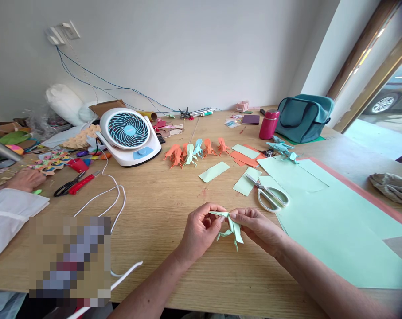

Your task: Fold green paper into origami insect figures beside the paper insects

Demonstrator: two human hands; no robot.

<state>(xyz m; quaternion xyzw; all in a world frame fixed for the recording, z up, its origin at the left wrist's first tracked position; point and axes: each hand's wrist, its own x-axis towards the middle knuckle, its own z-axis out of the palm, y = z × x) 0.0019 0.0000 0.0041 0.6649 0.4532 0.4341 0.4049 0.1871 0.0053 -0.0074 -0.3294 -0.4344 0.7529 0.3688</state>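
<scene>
Between my two hands is a pale green folded paper figure (234, 230), with thin leg-like points hanging below. My left hand (202, 228) pinches its left end between thumb and fingers. My right hand (254, 225) grips the upper right part, thumb pressed on the fold. White-handled scissors (273, 195) lie just beyond my right hand, partly over cut green paper pieces (247, 181). Another green strip (214, 171) lies farther left. Behind these stands a row of finished-looking folded figures in orange (209, 147), pale green (190, 155) and light blue (198, 147).
Large green sheets (340, 221) cover the right side. A white fan (129, 137), a pink bottle (269, 124) and a teal bag (303, 117) stand at the back. At left, a co-worker's hand (28, 179) rests near red-handled cutters (83, 183); a white cable (123, 195) crosses the table.
</scene>
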